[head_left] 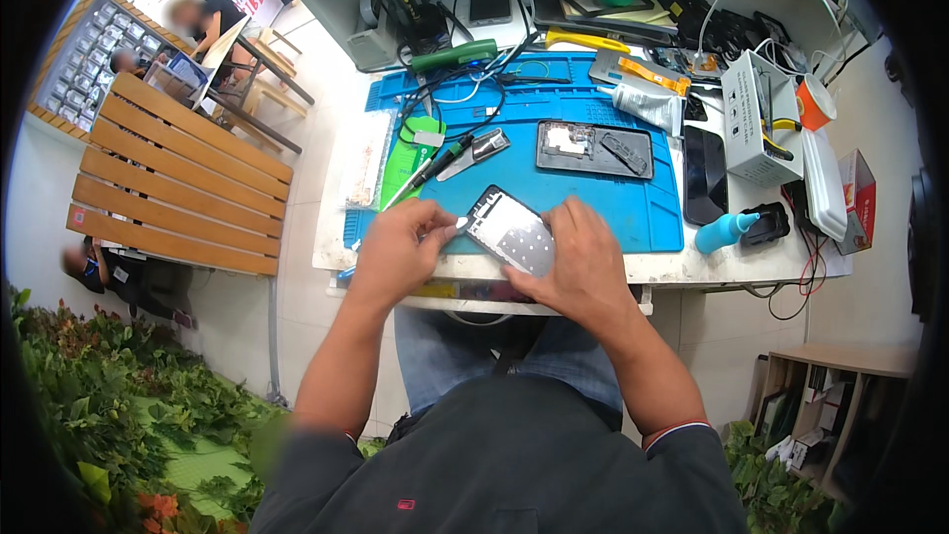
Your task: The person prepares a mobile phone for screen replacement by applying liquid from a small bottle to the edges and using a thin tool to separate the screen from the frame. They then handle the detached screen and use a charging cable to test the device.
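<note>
My right hand [585, 255] grips a phone frame [516, 233] along its right side, thumb at the bottom edge and fingers at the upper right. The frame is tilted over the front of the blue mat, its silver, spotted inner face up. At its upper left corner my left hand [400, 249] is closed in a pinch on a small white piece [461, 223], whose kind is too small to tell. Beyond the frame, an opened phone [595, 148] lies on the blue repair mat [514, 104]. A dark pen-like tool [442, 160] and a metal pry blade [474, 154] lie left of it.
A green-handled tool [455, 56], tangled cables and a yellow cutter [585, 42] lie at the back. To the right are a white tube [643, 109], a black phone [706, 176], a white box [759, 119] and a blue bottle [725, 231]. Other people sit at the far left.
</note>
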`<move>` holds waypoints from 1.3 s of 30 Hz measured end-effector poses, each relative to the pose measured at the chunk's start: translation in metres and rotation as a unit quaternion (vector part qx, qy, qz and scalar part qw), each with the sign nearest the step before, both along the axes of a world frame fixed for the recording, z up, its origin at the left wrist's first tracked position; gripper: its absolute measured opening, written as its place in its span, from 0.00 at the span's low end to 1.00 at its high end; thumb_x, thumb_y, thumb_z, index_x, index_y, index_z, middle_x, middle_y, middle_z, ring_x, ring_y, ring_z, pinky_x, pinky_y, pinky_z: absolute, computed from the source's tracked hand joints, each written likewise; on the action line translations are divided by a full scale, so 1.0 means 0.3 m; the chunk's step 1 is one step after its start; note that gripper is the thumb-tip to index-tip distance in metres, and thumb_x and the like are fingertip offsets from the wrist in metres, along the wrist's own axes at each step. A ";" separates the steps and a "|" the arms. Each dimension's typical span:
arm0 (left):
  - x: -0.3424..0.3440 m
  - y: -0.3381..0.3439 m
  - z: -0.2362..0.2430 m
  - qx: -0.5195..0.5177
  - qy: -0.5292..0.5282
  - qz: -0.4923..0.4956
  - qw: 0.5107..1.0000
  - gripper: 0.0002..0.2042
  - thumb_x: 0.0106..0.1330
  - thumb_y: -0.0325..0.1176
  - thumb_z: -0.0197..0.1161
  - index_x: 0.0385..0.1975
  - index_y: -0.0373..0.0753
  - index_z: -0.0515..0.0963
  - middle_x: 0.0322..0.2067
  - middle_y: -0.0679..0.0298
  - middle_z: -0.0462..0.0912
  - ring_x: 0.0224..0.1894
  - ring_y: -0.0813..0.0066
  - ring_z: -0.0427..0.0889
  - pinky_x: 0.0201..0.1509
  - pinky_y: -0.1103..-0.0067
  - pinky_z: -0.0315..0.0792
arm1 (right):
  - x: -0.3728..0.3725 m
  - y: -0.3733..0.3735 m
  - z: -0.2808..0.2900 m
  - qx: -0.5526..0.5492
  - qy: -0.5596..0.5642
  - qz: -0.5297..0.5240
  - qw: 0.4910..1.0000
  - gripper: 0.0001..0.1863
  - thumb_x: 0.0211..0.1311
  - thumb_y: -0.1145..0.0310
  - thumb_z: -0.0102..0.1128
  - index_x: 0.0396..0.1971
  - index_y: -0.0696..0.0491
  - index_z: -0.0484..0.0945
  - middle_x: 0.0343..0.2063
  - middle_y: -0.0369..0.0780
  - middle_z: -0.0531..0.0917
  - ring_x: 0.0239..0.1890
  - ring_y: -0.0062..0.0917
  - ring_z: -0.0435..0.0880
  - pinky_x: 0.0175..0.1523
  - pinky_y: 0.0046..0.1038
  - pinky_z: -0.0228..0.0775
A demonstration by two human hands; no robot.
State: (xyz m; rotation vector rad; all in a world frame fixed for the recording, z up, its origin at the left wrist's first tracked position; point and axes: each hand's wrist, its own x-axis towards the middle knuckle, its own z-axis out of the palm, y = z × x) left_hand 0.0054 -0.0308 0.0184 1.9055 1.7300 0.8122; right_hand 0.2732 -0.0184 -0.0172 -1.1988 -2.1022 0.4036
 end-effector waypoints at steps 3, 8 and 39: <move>0.026 -0.010 -0.002 0.009 -0.010 0.016 1.000 0.05 0.72 0.24 0.78 0.43 0.33 0.92 0.34 0.59 0.92 0.33 0.74 0.84 0.40 0.74 0.77 | 0.005 -0.003 0.000 -0.002 0.000 -0.002 1.000 0.32 0.47 0.55 0.91 0.41 0.60 0.80 0.41 0.47 0.80 0.45 0.47 0.84 0.51 0.46 0.79; 0.055 -0.056 -0.035 0.026 -0.012 -0.047 0.998 0.05 0.73 0.24 0.77 0.44 0.31 0.91 0.34 0.58 0.91 0.33 0.71 0.87 0.40 0.73 0.78 | 0.001 -0.002 -0.003 0.003 -0.001 0.003 1.000 0.32 0.47 0.55 0.91 0.41 0.60 0.80 0.41 0.48 0.80 0.45 0.47 0.84 0.52 0.45 0.79; 0.015 -0.068 -0.010 -0.122 -0.189 -0.019 0.974 0.19 0.77 0.42 0.80 0.53 0.30 0.93 0.35 0.62 0.92 0.35 0.77 0.84 0.43 0.75 0.78 | -0.001 0.108 -0.044 -0.452 0.444 0.053 0.772 0.16 0.81 0.61 0.77 0.48 0.58 0.81 0.36 0.41 0.93 0.31 0.20 0.91 0.36 0.25 0.86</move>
